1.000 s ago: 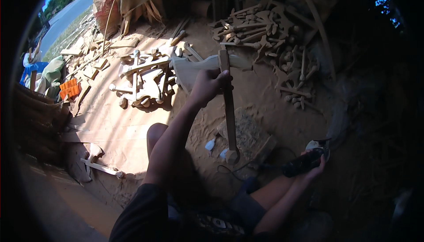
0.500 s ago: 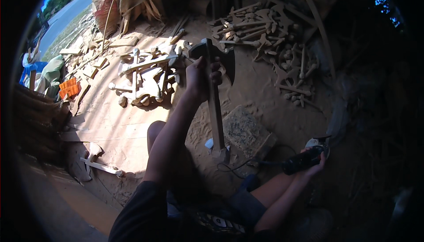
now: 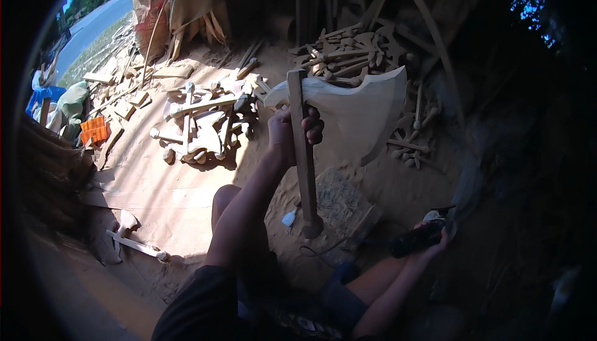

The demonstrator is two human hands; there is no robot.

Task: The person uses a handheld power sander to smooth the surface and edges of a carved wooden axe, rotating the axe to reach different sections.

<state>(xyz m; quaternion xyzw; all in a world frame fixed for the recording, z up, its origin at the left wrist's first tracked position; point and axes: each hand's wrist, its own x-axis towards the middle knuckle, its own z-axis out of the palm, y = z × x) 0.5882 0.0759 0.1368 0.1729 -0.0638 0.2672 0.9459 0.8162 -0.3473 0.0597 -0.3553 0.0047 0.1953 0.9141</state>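
Round has swung the wooden axe (image 3: pixel 364 108), blade broadside rightward now! Left hand (image 3: pixel 283 134) wraps the handle (image 3: pixel 305 182), running near to far; right hand (image 3: pixel 438 246), lower right, clasps a grinder (image 3: pixel 413 241)

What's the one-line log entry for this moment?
left hand: grips wooden axe by handle | right hand: holds angle grinder | nearby: sunlit pile of carved wooden pieces

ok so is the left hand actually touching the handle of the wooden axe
Touching. The head view shows the left hand wrapped around the axe handle, its curled fingers showing on the handle's right side.
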